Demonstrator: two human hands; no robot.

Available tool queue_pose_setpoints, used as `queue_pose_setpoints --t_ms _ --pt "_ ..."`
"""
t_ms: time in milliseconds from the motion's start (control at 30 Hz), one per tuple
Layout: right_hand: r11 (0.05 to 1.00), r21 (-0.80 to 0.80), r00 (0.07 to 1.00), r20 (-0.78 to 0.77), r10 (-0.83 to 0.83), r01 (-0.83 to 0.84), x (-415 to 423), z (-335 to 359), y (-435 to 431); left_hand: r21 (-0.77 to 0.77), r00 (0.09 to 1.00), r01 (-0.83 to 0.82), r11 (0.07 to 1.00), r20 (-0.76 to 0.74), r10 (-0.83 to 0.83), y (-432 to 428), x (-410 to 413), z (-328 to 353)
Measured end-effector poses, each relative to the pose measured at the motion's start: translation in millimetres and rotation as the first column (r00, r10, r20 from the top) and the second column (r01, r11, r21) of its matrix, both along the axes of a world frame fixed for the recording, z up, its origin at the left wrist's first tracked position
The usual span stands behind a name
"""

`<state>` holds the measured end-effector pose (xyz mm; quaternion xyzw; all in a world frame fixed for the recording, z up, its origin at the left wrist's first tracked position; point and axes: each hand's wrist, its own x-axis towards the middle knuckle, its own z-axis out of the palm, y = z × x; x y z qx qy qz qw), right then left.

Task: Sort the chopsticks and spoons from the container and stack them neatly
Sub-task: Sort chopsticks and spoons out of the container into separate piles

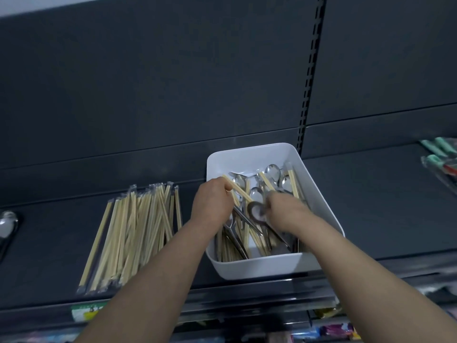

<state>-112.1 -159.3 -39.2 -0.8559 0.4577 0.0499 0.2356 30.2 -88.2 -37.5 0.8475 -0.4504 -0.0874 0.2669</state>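
White container [259,268] sitting at the front edge of the shelf [371,206], a gap parting it from the chopstick pile [133,233] leftward, left hand [212,198] pinching a wrapped chopstick pair [237,193], right hand [284,210] reaching among the spoons [273,169], its grip too blurred to tell.

Dark shop shelving with packaged goods at the edges.

A dark grey shelf [383,219] runs across the view beneath a matching back panel [148,82], which a slotted upright rail [310,70] divides. At the far right of the shelf lie clear packets [440,154] holding green-handled items, possibly toothbrushes; the blur hides the detail. A yellow-green label [86,311] sits on the shelf's front edge, and colourful wrapped goods [338,329] show on the level below.
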Motion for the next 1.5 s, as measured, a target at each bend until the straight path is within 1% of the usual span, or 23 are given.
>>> queue_pose_setpoints --t_ms 33,67,133,200,300,367,400,467,533,600,667,733,800,1000,1133,1233,1300,1400,1433,1500 --pt "0.997 -0.053 0.998 0.026 -0.058 0.059 -2.4 0.0 -5.9 0.063 0.998 0.014 0.998 0.056 -0.017 -0.4 -1.7 0.1" --pt "0.988 -0.11 0.994 0.038 -0.102 0.106 -4.2 -1.8 -10.3 0.163 0.991 0.037 0.986 0.124 -0.058 -0.6 -4.4 -0.1" --pt "0.974 -0.176 0.99 0.021 -0.142 0.144 -6.3 -7.7 -12.1 0.379 0.958 0.074 0.922 0.23 -0.172 0.0 -13.9 -1.4" --pt "0.981 -0.167 0.994 -0.04 -0.105 0.097 -5.3 -14.9 -9.8 0.503 0.932 0.074 0.861 0.273 -0.24 -0.1 -20.9 -6.4" --pt "0.993 -0.12 0.989 -0.146 -0.017 0.0 -4.7 -17.0 -6.3 0.586 0.911 0.047 0.809 0.307 -0.275 -3.0 -26.9 -13.7" --pt "0.995 -0.101 0.99 -0.141 -0.008 -0.006 -7.9 -13.6 -6.6 0.578 0.922 0.034 0.815 0.297 -0.248 -4.3 -29.6 -17.6" --pt "0.995 -0.099 0.994 -0.103 -0.029 0.019 -9.9 -11.1 -7.6 0.549 0.934 0.023 0.836 0.286 -0.213 -4.5 -29.6 -19.3" --pt "0.988 -0.116 0.995 0.021 -0.101 0.103 -14.4 -5.9 -10.2 0.455 0.953 -0.002 0.89 0.271 -0.136 -6.9 -29.2 -22.2" --pt "0.977 -0.133 0.979 0.139 -0.151 0.17 -18.0 -2.1 -13.1 0.38 0.969 -0.026 0.924 0.236 -0.069 -12.0 -29.4 -21.5" --pt "0.968 -0.155 0.963 0.214 -0.163 0.198 -21.4 0.0 -15.5 0.35 0.987 -0.063 0.935 0.163 0.005 -20.8 -29.1 -20.6" --pt "0.962 -0.184 0.954 0.258 -0.153 0.204 -26.3 1.5 -16.2 0.346 0.995 -0.097 0.933 0.07 0.077 -30.1 -27.4 -23.8" --pt "0.957 -0.208 0.947 0.291 -0.137 0.202 -32.4 2.2 -16.3 0.342 0.99 -0.136 0.93 0.011 0.141 -37.6 -25.3 -27.9" --pt "0.952 -0.233 0.94 0.32 -0.117 0.197 -36.9 1.7 -17.5 0.332 0.986 -0.152 0.931 -0.011 0.165 -42.8 -24.6 -29.6" --pt "0.94 -0.281 0.925 0.371 -0.077 0.191 -38.4 -4.6 -22.0 0.287 0.984 -0.121 0.95 -0.092 0.153 -43.2 -25.0 -23.1" --pt "0.938 -0.309 0.941 0.334 -0.051 0.16 -36.8 -8.0 -22.4 0.228 0.991 -0.101 0.968 -0.064 0.119 -32.6 -18.0 -11.1" --pt "0.95 -0.281 0.94 0.341 -0.031 0.134 -33.4 -14.1 -24.0 0.243 0.995 -0.084 0.966 -0.033 0.095 -23.8 -15.8 -1.7" --pt "0.959 -0.264 0.936 0.352 0.0 0.1 -32.2 -18.9 -23.3 0.295 0.996 -0.075 0.953 -0.019 0.085 -19.5 -16.5 0.5" --pt "0.969 -0.239 0.934 0.355 0.024 0.065 -33.0 -22.0 -20.8 0.426 0.989 -0.098 0.899 0.145 0.039 -15.9 -20.8 0.4" --pt "0.97 -0.234 0.935 0.353 0.026 0.062 -33.4 -22.3 -20.4 0.486 0.979 -0.101 0.868 0.205 -0.001 -15.1 -24.4 -0.9" --pt "0.971 -0.234 0.937 0.348 0.031 0.055 -33.7 -22.2 -21.1 0.576 0.957 -0.08 0.814 0.272 -0.098 -13.0 -35.2 -7.9"
